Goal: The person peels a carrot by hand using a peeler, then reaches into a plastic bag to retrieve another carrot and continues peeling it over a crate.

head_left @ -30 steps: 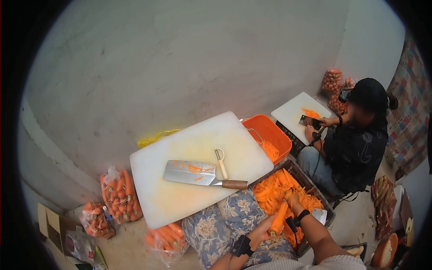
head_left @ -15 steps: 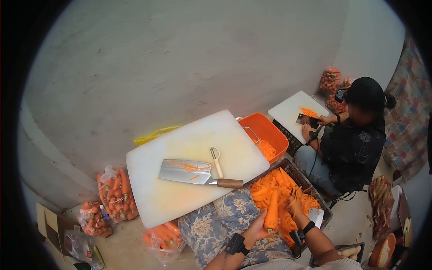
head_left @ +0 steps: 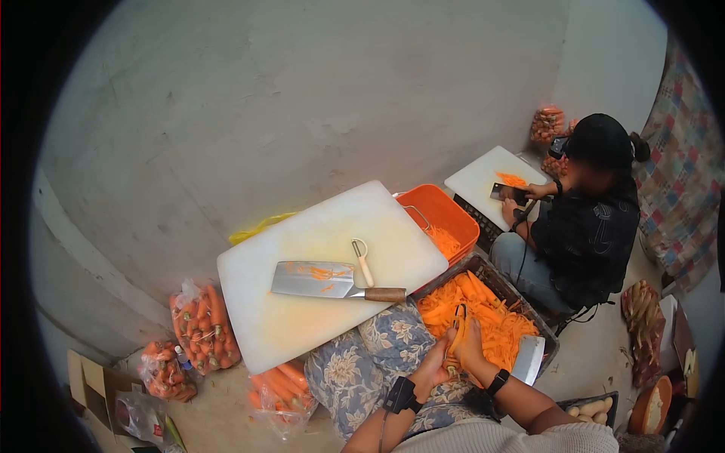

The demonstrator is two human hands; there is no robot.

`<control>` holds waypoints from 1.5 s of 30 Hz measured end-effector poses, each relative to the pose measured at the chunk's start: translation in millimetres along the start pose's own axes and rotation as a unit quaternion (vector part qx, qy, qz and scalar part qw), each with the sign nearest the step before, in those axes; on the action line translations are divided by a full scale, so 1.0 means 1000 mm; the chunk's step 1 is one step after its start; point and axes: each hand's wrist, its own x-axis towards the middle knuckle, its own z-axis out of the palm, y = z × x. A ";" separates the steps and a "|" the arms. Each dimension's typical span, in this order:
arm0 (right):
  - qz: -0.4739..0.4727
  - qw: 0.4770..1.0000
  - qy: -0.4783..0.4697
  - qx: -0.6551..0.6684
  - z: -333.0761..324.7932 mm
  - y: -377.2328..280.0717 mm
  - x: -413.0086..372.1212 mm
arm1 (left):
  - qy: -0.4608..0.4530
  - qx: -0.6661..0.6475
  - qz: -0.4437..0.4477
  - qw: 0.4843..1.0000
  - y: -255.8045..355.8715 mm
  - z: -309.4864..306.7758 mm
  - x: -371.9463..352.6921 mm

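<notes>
My left hand (head_left: 430,365) is closed round a carrot (head_left: 453,352), low over the crate. Against that carrot my right hand (head_left: 468,343) is closed on a dark-headed peeler (head_left: 459,314). Beneath both hands, orange peelings and carrots (head_left: 495,325) fill the dark crate (head_left: 545,330). A cleaver blade (head_left: 527,358) shows at the crate's right side. On the large white cutting board (head_left: 302,321) lie a cleaver (head_left: 317,278) with orange shreds on its blade and a pale-handled peeler (head_left: 364,266).
An orange bin (head_left: 468,234) with shreds stands behind the crate. At the right, a co-worker (head_left: 589,234) holds a knife over a smaller board (head_left: 483,170). Bagged carrots (head_left: 204,328) and a cardboard box (head_left: 87,377) are on the floor at left.
My right hand has moved left onto the carrot with the peeler. The carrot is now mostly hidden by my hands. The whole view has shifted slightly.
</notes>
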 end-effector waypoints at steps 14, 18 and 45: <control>0.126 0.990 -0.058 -0.030 0.022 0.066 0.051 | -0.014 0.037 -0.028 0.999 -0.010 -0.016 0.005; 0.081 0.993 -0.057 -0.061 0.027 0.075 0.055 | 0.006 0.018 -0.051 0.999 -0.008 -0.011 0.000; 0.447 0.797 0.075 0.400 0.028 0.210 0.071 | -0.164 -0.018 -0.099 0.981 0.006 -0.020 -0.009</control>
